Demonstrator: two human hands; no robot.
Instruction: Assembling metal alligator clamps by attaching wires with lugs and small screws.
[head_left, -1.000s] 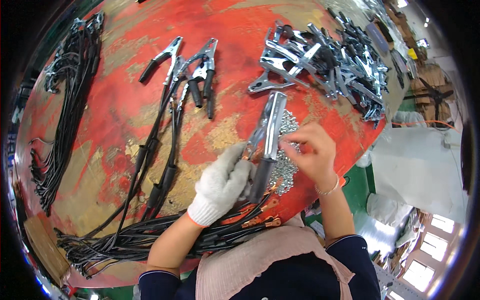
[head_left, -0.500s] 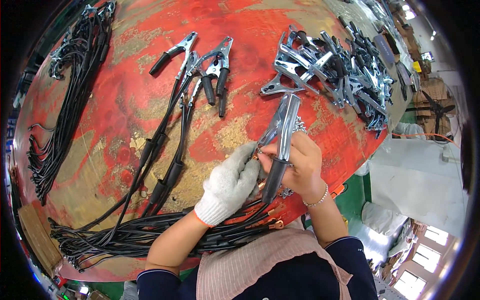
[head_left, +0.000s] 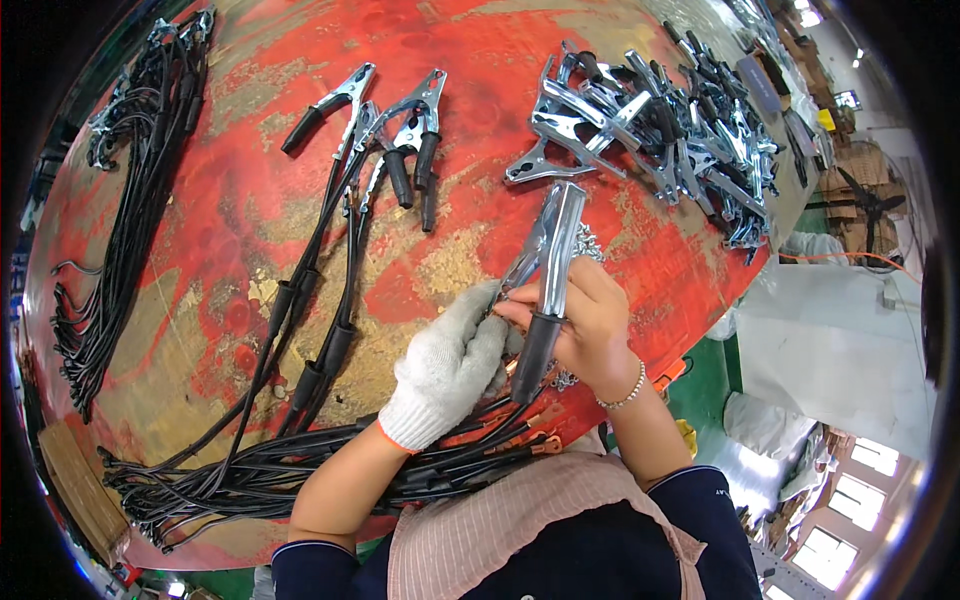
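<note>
In front of me a silver spring clamp (head_left: pixel 556 255) with a black handle sleeve (head_left: pixel 538 350) is held between both hands, its jaw end pointing away from me. My left hand (head_left: pixel 435 370), in a white knit glove, is closed on the clamp's left arm. Bare, with a beaded bracelet at the wrist, my right hand (head_left: pixel 595 320) has its thumb and fingers pinched at the clamp's inner side, close to the left fingertips. Whatever small part lies between those fingers is hidden. Under my left wrist runs a bundle of black cables (head_left: pixel 330 455) with copper lugs (head_left: pixel 540 443).
Small silver metal pieces (head_left: pixel 587 243) lie behind my right hand. A heap of loose clamps (head_left: pixel 690 150) covers the far right. Clamps joined to black cables (head_left: pixel 345 250) lie left of centre; a larger such bundle (head_left: pixel 140 220) is at the far left of the red worn table (head_left: pixel 440 270).
The whole view has shifted slightly. My hands and the clamp appear a little further left, with the grip looking much the same.
</note>
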